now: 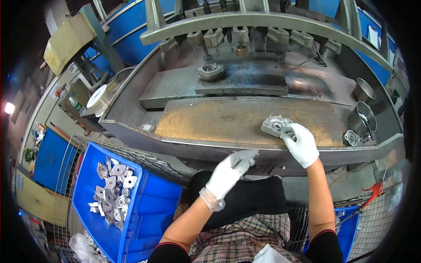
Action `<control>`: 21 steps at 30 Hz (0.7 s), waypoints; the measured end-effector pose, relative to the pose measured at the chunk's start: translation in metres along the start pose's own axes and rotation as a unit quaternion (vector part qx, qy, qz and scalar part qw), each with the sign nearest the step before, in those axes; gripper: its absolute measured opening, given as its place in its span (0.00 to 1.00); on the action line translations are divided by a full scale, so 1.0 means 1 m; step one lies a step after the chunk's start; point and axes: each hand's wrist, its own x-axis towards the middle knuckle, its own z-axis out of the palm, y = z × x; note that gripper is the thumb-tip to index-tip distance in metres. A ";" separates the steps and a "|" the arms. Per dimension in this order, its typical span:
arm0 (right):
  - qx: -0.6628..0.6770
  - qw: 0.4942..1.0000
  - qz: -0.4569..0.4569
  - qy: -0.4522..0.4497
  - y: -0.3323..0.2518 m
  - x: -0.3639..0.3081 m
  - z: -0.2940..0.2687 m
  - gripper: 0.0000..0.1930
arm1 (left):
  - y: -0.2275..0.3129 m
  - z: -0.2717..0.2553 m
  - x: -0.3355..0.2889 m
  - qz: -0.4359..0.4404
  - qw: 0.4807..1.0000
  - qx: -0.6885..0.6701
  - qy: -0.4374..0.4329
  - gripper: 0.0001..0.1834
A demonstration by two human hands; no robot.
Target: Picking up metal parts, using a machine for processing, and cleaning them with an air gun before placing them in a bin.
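Note:
Both my hands wear white gloves. My right hand (301, 144) has its thumb and fingers closed on the near right edge of a grey metal casting (274, 124), a flanged housing with a round bore. The casting rests on a worn wooden board (219, 118) near the bench's front edge. In front of the bench and over my lap hangs my left hand (231, 170), empty, its fingers stretched toward the right. A similar casting (211, 71) stands on the dark steel block (241, 79) beneath a spindle, farther back and left.
A row of drill spindles (240, 37) hangs below a grey crossbar (263, 20). Two metal cups (363, 118) and another small casting (351, 138) sit at the bench's right end. A blue bin (151, 210) holding several castings (112, 188) stands at lower left.

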 end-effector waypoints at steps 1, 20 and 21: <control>0.017 0.999 -0.024 0.017 -0.006 -0.004 -0.003 0.08 | -0.008 0.005 -0.004 0.009 0.999 -0.034 0.002 0.26; -0.231 0.935 0.111 0.247 0.035 -0.166 -0.115 0.14 | -0.100 0.038 -0.023 -0.157 0.868 -0.469 -0.037 0.28; -0.298 0.894 0.122 0.311 0.058 -0.181 -0.140 0.14 | -0.107 0.032 -0.024 -0.183 0.865 -0.467 -0.016 0.26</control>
